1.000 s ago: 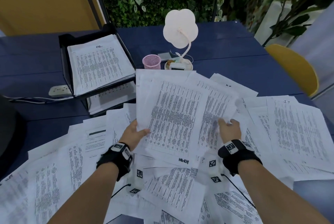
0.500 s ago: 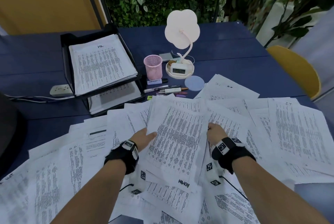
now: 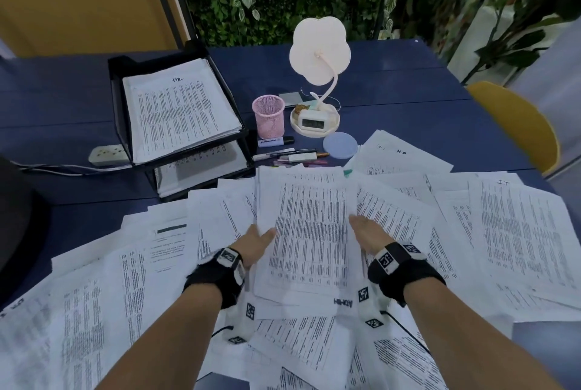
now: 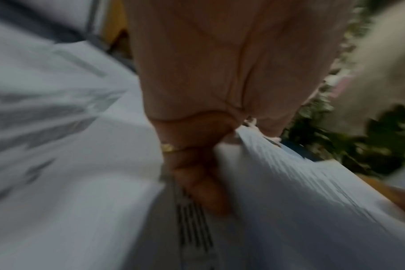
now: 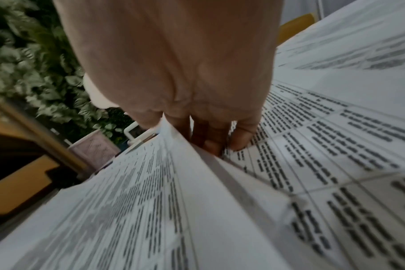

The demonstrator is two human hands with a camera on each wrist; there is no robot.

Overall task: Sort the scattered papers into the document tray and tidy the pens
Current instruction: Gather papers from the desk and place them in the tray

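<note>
A squared-up stack of printed sheets (image 3: pixel 309 232) is held low over the paper pile in the middle of the head view. My left hand (image 3: pixel 256 243) grips its left edge, thumb on top and fingers curled beneath (image 4: pixel 197 173). On the opposite edge my right hand (image 3: pixel 366 232) grips it with fingers tucked under (image 5: pixel 210 138). Loose papers (image 3: pixel 518 232) cover the near half of the blue table. The black two-tier document tray (image 3: pixel 117 100) stands at the back left with a pile marked "HR" on top. Several pens (image 3: pixel 289 155) lie beside an empty pink mesh cup (image 3: pixel 268 116).
A flower-shaped lamp with a clock base (image 3: pixel 314 119) and a round blue coaster (image 3: pixel 340 145) sit behind the papers. A power strip (image 3: pixel 108 155) with its cable lies left of the tray. A yellow chair (image 3: pixel 515 125) stands at the right, plants behind.
Both hands brought the fanned sheets down and toward me, closing them into one neat stack. This uncovered the pens, cup and coaster behind.
</note>
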